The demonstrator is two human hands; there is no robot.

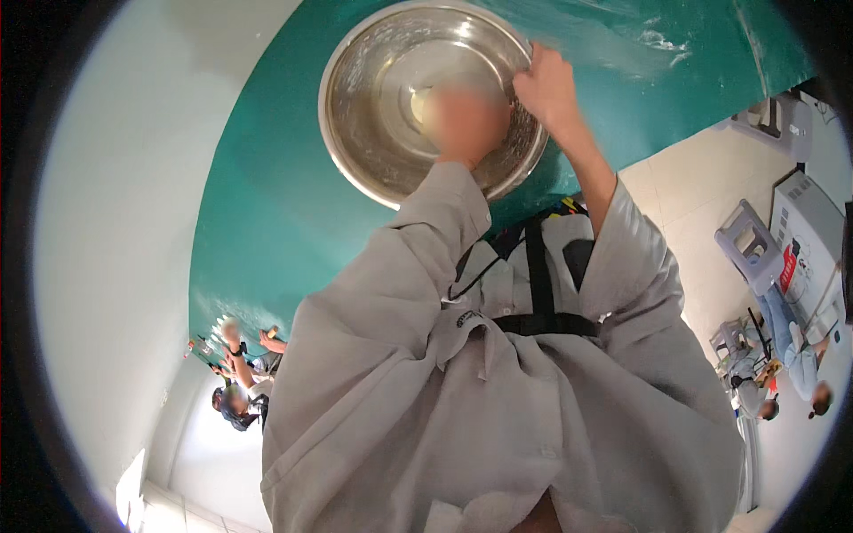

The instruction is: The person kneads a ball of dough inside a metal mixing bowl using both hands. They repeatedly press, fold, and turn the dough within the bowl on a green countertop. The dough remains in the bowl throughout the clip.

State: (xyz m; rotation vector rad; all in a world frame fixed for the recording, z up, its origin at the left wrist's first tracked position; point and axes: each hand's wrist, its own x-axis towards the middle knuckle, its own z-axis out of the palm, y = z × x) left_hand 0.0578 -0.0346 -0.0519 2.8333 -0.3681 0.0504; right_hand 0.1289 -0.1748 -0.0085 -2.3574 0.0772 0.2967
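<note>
A wide stainless steel bowl (pixel 353 126) rests on a green table surface (pixel 260 206), its inner wall streaked with pale residue. My left hand (pixel 466 123) reaches down inside the bowl and is blurred, so its fingers cannot be made out. Beside that hand, at the bowl's bottom, shows a small pale yellowish patch (pixel 418 104), perhaps dough; the hand covers whatever else lies there. My right hand (pixel 550 83) grips the bowl's rim on the right, with the fingers curled over the edge.
White powder (pixel 660 41) is smeared on the table at the upper right. A pale wall (pixel 120 200) borders the table's left side. Another person (pixel 243 393) works at the table's lower left. Plastic stools (pixel 746 243), a white appliance (pixel 810 220) and more people (pixel 796 360) are at right.
</note>
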